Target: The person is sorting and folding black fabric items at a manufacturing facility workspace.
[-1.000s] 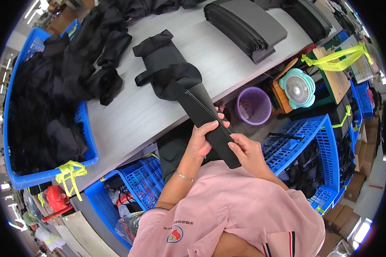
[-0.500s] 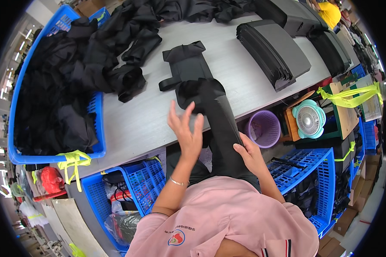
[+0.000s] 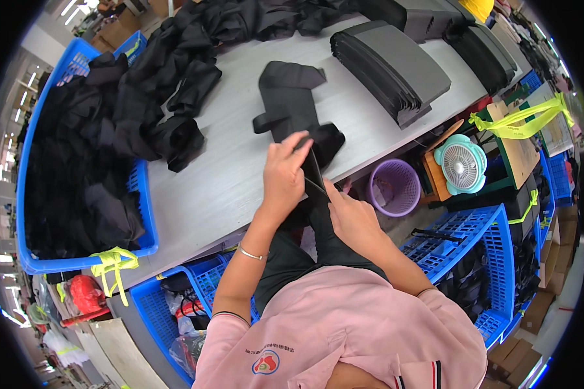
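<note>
Between my hands is a thin dark grey-black panel [image 3: 315,172], seen nearly edge-on at the table's near edge. My left hand [image 3: 285,170] is closed at its upper end, fingers bent over the edge. Lower down, my right hand [image 3: 352,217] grips the same panel with thumb and fingers; its lower part is hidden by my hands. Just beyond lies a black fabric piece [image 3: 291,104] with side flaps and a folded, bunched lower end that touches the panel's upper end.
Heaped black fabric pieces [image 3: 84,155] fill a blue crate [image 3: 152,220] at left. Stacked dark grey panels [image 3: 402,61] lie at the right of the table [image 3: 220,188]. Below are a purple basket [image 3: 396,188], a teal fan [image 3: 461,165] and blue crates [image 3: 457,243].
My left hand, spread in the air before, has come down onto the panel's upper end. My right hand has moved left and up, and the panel has turned nearly edge-on.
</note>
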Demonstrator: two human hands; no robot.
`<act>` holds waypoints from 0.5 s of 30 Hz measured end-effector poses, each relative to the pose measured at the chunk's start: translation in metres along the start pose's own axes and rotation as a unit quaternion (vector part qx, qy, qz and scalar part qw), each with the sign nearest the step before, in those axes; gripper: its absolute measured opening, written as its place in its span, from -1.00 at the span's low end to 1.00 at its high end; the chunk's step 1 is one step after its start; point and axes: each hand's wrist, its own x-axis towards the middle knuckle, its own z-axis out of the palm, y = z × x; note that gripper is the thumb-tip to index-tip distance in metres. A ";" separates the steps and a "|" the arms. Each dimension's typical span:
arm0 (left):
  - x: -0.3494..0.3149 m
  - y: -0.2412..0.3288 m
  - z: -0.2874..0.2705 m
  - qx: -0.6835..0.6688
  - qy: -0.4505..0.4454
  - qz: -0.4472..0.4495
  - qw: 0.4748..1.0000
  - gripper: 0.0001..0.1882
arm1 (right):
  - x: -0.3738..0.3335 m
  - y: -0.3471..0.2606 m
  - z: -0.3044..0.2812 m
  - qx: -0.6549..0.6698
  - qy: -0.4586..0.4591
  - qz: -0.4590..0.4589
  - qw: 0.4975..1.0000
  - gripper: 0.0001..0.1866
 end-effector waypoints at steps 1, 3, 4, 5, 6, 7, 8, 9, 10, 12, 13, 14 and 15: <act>-0.003 0.009 0.001 -0.001 -0.001 0.002 1.000 -0.44 | 0.004 0.000 0.000 0.000 0.002 0.001 1.000 -0.38; -0.011 0.025 0.001 -0.037 -0.039 0.007 0.999 -0.40 | 0.010 0.000 0.003 -0.057 0.032 0.034 0.997 -0.31; -0.013 0.031 0.000 -0.037 -0.040 0.008 0.999 -0.40 | 0.012 -0.007 0.001 -0.047 0.067 0.067 0.994 -0.46; -0.016 0.037 -0.002 -0.064 -0.045 0.044 0.996 -0.46 | 0.014 0.000 0.005 -0.047 0.067 0.068 0.994 -0.46; -0.019 0.042 -0.001 -0.091 -0.051 0.078 0.992 -0.52 | 0.018 0.014 0.015 -0.039 0.063 0.022 0.997 -0.61; -0.027 0.051 0.002 -0.110 -0.079 0.093 0.986 -0.51 | 0.021 0.022 0.029 -0.029 0.058 -0.025 0.998 -0.74; -0.030 0.059 0.003 -0.121 -0.113 0.082 0.983 -0.49 | 0.021 0.030 0.041 0.052 0.202 -0.092 0.974 -0.91; -0.032 0.066 0.003 -0.133 -0.147 0.071 0.978 -0.47 | 0.018 0.052 0.059 0.040 0.158 -0.075 0.984 -0.87; -0.035 0.063 0.001 -0.128 -0.122 0.072 0.982 -0.44 | 0.025 0.051 0.058 0.107 0.138 -0.043 0.984 -0.86; -0.040 0.054 -0.003 -0.131 -0.069 0.078 0.986 -0.39 | 0.042 0.039 0.036 0.168 0.052 0.042 0.984 -0.85; -0.045 0.057 -0.009 -0.133 -0.070 0.075 0.986 -0.39 | 0.042 0.037 0.025 0.247 0.047 0.033 0.967 -0.78; -0.050 0.066 -0.016 -0.161 -0.009 0.023 0.987 -0.34 | 0.036 0.045 0.033 0.351 0.074 0.050 0.932 -0.74; -0.057 0.072 -0.022 -0.187 0.052 -0.030 0.980 -0.30 | 0.030 0.053 0.041 0.450 0.101 0.066 0.885 -0.69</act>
